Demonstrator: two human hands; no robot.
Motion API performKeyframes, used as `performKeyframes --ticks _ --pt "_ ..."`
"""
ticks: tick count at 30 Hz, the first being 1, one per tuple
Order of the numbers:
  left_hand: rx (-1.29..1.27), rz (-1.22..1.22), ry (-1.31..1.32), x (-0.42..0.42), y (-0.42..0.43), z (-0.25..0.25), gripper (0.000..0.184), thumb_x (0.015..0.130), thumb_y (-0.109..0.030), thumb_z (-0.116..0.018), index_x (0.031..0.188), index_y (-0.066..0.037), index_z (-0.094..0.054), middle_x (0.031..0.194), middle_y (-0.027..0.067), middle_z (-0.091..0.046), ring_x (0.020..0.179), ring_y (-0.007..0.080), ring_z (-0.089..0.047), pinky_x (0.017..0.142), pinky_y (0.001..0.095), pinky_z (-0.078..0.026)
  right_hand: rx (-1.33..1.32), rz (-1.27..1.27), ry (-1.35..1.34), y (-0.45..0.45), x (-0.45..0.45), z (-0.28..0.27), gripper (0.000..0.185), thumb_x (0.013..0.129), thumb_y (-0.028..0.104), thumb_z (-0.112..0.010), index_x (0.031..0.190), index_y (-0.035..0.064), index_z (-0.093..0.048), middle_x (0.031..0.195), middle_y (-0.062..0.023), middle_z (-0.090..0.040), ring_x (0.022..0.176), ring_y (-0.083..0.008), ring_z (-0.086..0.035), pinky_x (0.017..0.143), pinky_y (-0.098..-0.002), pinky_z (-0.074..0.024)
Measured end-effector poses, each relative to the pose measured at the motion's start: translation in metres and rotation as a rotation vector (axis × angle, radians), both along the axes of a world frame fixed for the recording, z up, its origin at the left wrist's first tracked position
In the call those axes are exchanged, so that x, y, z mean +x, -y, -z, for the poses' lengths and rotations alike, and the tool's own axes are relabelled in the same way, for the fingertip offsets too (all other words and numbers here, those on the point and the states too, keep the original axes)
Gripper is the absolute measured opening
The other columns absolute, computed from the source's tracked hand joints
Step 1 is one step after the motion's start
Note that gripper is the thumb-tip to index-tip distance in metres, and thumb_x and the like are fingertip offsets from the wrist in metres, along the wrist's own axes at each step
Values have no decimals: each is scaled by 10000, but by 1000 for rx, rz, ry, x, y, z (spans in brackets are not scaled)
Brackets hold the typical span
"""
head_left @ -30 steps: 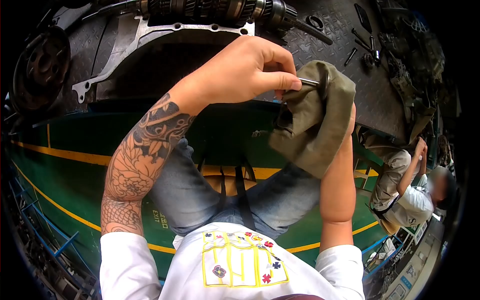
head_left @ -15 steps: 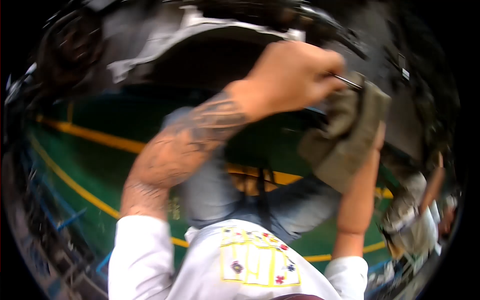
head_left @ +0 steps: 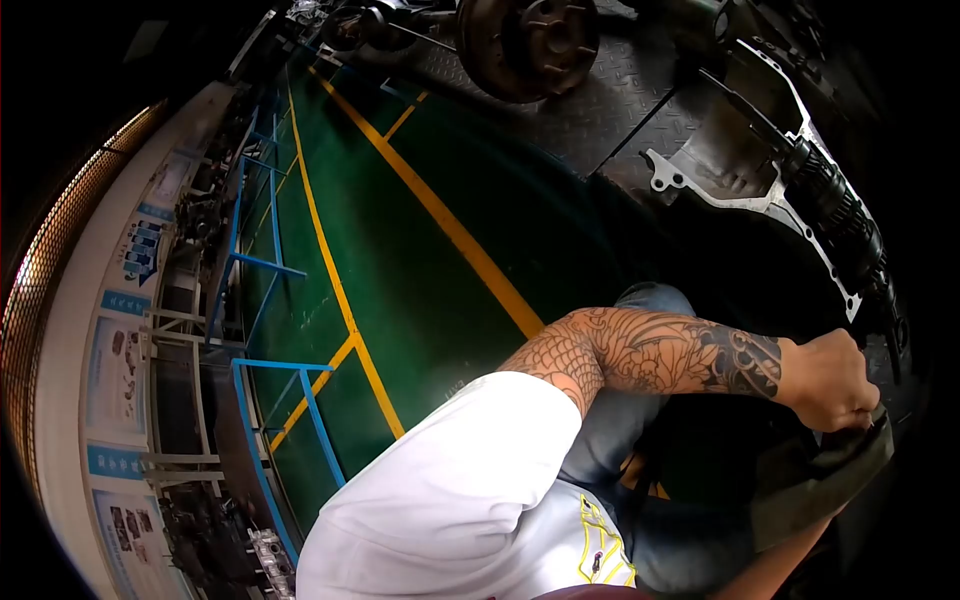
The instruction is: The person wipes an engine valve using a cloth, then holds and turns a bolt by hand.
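Observation:
My left hand (head_left: pixel 832 382), on the tattooed arm, is closed at the right side of the view, against the upper edge of a grey-green cloth (head_left: pixel 825 485). Its curled fingers hide whatever is between them. The cloth drapes down over my right forearm, which comes up from the bottom edge. My right hand is hidden behind the cloth. Just above my left hand lies a metal housing (head_left: pixel 790 205) with a flat, holed flange, and a geared shaft (head_left: pixel 830 200) rests along it.
A dark round drum part (head_left: pixel 530 45) stands on the patterned metal table (head_left: pixel 620 85) at the top. Green floor with yellow lines (head_left: pixel 460 240) runs beside the table. Blue rails (head_left: pixel 270 262) and wall posters (head_left: pixel 118 380) are at the left.
The view has swung left, so my hands and the cloth now appear far right and lower. The metal rod seen earlier in my left hand is out of sight, as is the other person.

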State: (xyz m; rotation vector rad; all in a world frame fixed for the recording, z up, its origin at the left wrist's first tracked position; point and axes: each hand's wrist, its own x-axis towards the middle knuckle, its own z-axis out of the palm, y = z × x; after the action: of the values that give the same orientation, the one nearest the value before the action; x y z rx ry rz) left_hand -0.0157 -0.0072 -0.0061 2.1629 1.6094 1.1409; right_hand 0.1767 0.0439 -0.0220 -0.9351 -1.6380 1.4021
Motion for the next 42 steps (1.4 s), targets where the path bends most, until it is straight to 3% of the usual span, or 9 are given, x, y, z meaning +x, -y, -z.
performKeyframes --ticks 6,12,15,17,21,27,35,38,42 --pt "-198 192 374 5 0 10 388 1014 -358 -575 768 -74 -668 685 117 -661 663 282 -642 622 407 -496 -72 18 -32 -3 7 4 427 820 221 -732 1160 32 -555 989 -51 -642 833 -159 -618 756 -291 -518" --pt "-925 724 915 -11 -13 14 446 1077 -323 -494 747 -39 -591 643 -3 -526 613 167 -474 607 337 -429 -121 38 -57 -5 15 8 408 832 240 -718 1149 37 -560 978 -48 -640 824 -157 -614 747 -291 -513" --pt "-748 620 711 -11 -18 16 445 1073 -359 -490 787 -58 -652 631 49 -586 584 220 -546 598 362 -466 -143 50 -72 -6 20 9 400 838 249 -711 1144 39 -563 973 -47 -639 820 -156 -612 742 -290 -511" --pt "-181 285 290 -9 -8 9 433 1061 -380 -500 816 -82 -696 653 88 -642 599 270 -616 599 391 -497 -149 56 -81 -7 20 10 394 842 255 -706 1141 41 -564 969 -46 -638 817 -156 -611 739 -290 -510" --pt "-237 104 16 -17 2 -5 402 1031 -454 -533 903 -130 -734 734 66 -708 705 314 -692 634 429 -531 -159 63 -91 -9 15 11 384 850 267 -697 1134 44 -567 962 -44 -636 811 -154 -609 732 -290 -507" --pt "72 -41 -335 -11 -3 11 402 1014 -465 -547 891 -117 -706 648 66 -679 621 283 -679 574 414 -500 -199 41 -99 -12 2 16 371 862 286 -683 1124 49 -572 951 -40 -634 802 -153 -605 723 -289 -502" --pt "-154 -95 -143 -8 4 -7 405 1011 -474 -563 1018 -85 -676 733 93 -701 652 275 -685 584 412 -510 -231 39 -98 -20 6 17 357 878 311 -664 1111 55 -579 936 -36 -631 790 -150 -600 710 -288 -496" --pt "18 -39 -106 -3 -17 24 409 1013 -472 -567 1079 -81 -665 769 93 -706 681 271 -694 588 411 -518 -235 48 -95 -19 3 17 352 884 320 -657 1106 57 -581 931 -35 -629 786 -149 -598 705 -288 -493" --pt "-108 -6 -201 -4 -7 8 377 1026 -455 -550 1079 -102 -674 799 85 -709 699 262 -693 604 409 -530 -257 30 -90 -23 -2 19 348 892 332 -648 1099 60 -584 924 -32 -628 780 -148 -596 699 -287 -490"
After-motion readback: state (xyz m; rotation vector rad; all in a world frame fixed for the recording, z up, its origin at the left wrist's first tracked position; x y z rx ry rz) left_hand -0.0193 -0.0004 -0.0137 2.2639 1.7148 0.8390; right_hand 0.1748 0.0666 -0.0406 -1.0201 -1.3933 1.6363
